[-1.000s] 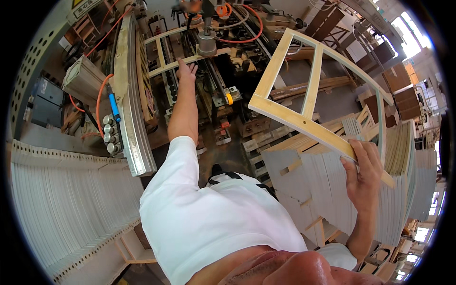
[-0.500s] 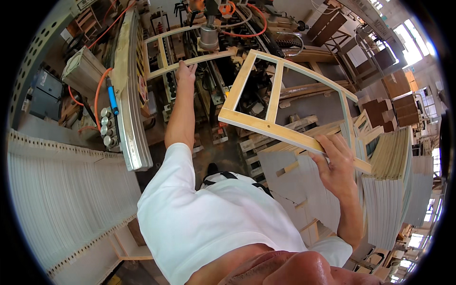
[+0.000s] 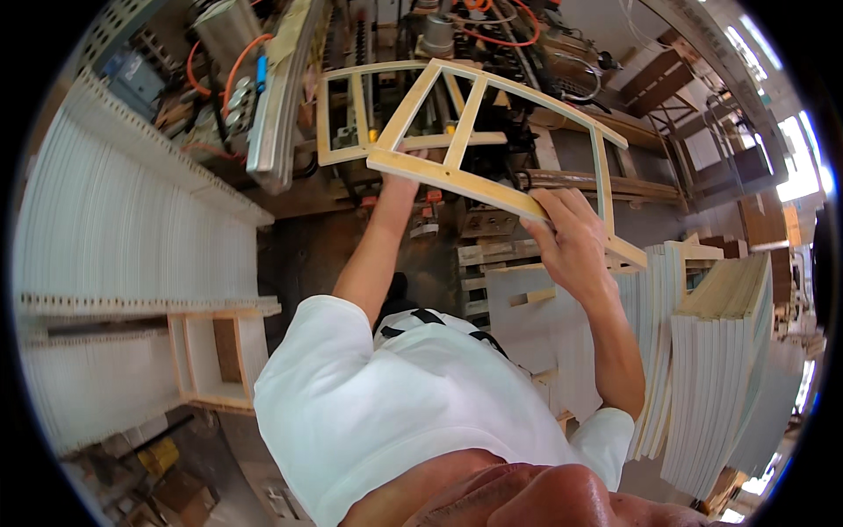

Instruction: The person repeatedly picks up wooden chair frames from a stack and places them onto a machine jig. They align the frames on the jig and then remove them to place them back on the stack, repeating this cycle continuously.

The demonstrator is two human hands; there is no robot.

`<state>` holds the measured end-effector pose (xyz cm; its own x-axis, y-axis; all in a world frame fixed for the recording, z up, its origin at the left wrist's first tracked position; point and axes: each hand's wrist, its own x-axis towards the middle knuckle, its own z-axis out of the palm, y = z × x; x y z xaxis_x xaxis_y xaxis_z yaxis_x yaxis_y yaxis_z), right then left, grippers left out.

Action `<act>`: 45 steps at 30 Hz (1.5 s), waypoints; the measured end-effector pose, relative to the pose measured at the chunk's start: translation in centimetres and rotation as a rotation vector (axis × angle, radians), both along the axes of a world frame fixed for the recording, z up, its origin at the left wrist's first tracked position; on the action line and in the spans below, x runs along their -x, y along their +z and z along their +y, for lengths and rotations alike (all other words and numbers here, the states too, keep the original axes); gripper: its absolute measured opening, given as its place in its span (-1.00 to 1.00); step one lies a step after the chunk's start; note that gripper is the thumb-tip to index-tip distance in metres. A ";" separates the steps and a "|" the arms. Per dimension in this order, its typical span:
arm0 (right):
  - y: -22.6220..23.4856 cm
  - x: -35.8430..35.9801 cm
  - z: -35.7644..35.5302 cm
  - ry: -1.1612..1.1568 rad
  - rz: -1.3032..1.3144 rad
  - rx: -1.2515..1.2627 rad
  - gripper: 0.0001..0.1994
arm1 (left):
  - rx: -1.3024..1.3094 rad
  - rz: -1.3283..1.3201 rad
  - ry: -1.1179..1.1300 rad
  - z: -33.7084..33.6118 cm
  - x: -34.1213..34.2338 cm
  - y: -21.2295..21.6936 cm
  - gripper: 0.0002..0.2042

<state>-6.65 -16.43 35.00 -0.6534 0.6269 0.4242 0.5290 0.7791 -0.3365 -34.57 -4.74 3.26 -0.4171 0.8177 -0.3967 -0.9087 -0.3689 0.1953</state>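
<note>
My right hand (image 3: 572, 233) grips the long near rail of a pale wooden frame (image 3: 479, 187), thumb below and fingers over the top. This frame is held up, tilted, with crossbars and a curved far rail. Behind it, my left hand (image 3: 401, 180) reaches out to a second, similar wooden frame (image 3: 344, 156) and is closed at its near rail. The front frame's corner covers most of the left hand's fingers. In the picture the two frames overlap; I cannot tell if they touch.
Ahead stands a machine with a metal cylinder (image 3: 436, 37), rails and orange hoses. A silver metal beam (image 3: 279, 114) ends at its left. White panels (image 3: 145, 202) are stacked at left, more stacked panels (image 3: 716, 351) at right. Pallet slats (image 3: 492, 255) lie between.
My left hand has drawn the second frame off the machine toward me. The right-hand frame has swung left and now overlaps it in view. My view has turned, showing more of the left stacks.
</note>
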 end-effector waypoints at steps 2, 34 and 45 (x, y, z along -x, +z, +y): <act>-2.1 0.1 0.8 0.010 -0.014 -0.009 -0.72 | 0.255 0.658 -0.108 -3.9 -3.6 2.5 -0.72; -20.5 23.2 24.0 0.222 -0.311 -0.420 -0.89 | 0.625 0.133 -0.440 -33.6 2.0 -7.5 -0.77; -19.4 29.6 33.1 0.191 -0.574 -0.605 -0.89 | 0.696 0.097 -0.170 -35.3 -1.1 -9.6 -0.86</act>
<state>-36.24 16.72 15.62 -0.9407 0.2565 0.2218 0.3318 0.8313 0.4460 -33.49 -40.06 -6.34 -0.3661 0.4454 -0.8171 -0.9093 0.0156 0.4159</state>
